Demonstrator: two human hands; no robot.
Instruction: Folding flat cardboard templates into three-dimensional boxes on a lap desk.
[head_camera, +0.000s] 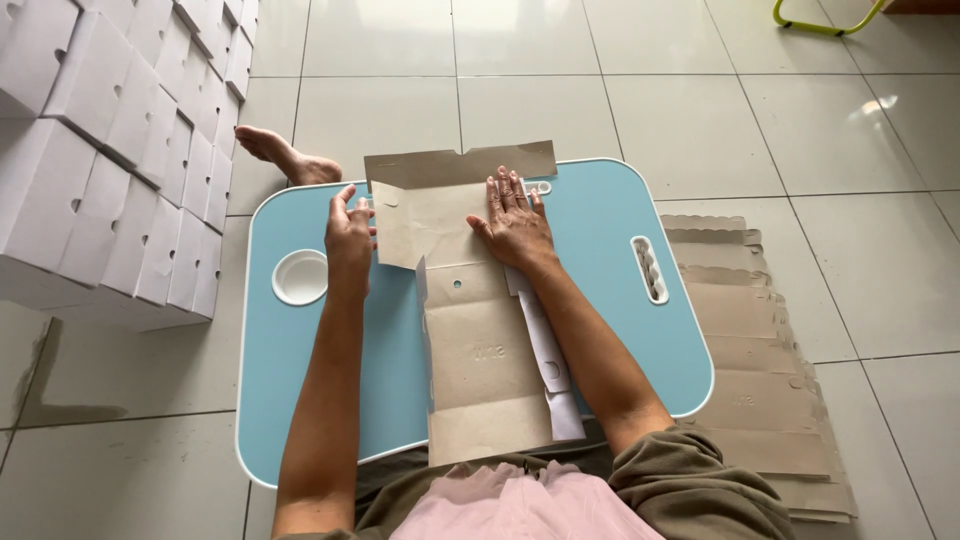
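Right hand: your right hand (515, 222) lies flat, fingers spread, pressing the brown cardboard box blank (470, 300) onto the blue counter (600, 300).
Left hand: your left hand (349, 238) pinches the blank's side flap, just left of your right.
Nearby: flat blanks stack (750, 350) on the floor right of your right hand; white folded boxes (110, 150) well left.
Risk: likely a crooked crease if your pressing palm slips while the flap folds.

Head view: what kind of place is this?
Probably a home floor used for box folding: pale tiled floor, low blue lap table, stacked white folded boxes, and a pile of flat brown cardboard blanks. Both hands press one blank.
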